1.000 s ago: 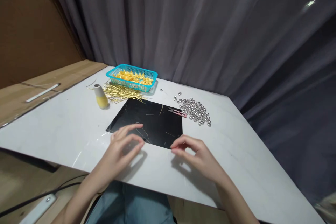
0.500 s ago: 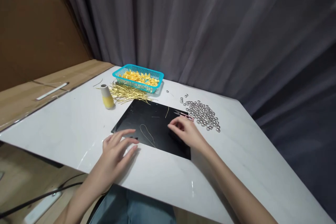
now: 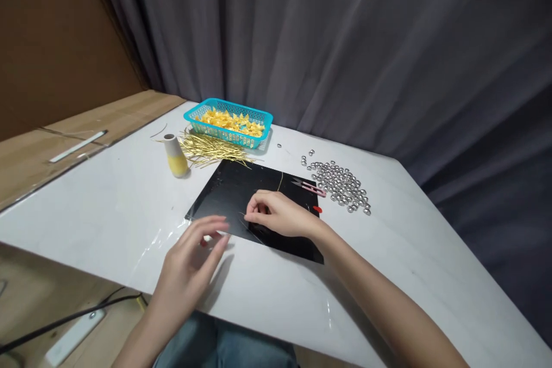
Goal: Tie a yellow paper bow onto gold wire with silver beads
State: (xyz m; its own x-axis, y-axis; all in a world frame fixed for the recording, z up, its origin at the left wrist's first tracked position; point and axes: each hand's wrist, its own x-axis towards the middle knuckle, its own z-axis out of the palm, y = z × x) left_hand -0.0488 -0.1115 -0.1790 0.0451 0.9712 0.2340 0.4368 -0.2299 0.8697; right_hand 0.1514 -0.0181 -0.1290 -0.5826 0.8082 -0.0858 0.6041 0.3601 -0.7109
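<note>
Centrally, the right hand (image 3: pixel 273 214) bunches at a fine, pale thread (image 3: pixel 254 234); whether pinching it, I cannot tell. Lower left, the left hand (image 3: pixel 186 257) curves, fingers spread.

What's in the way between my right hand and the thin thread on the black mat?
Nothing visible: your right hand is right beside the thread over the mat. Your left hand is off to the left.

No legible text, label, brand, number or sign on anything in view.
</note>
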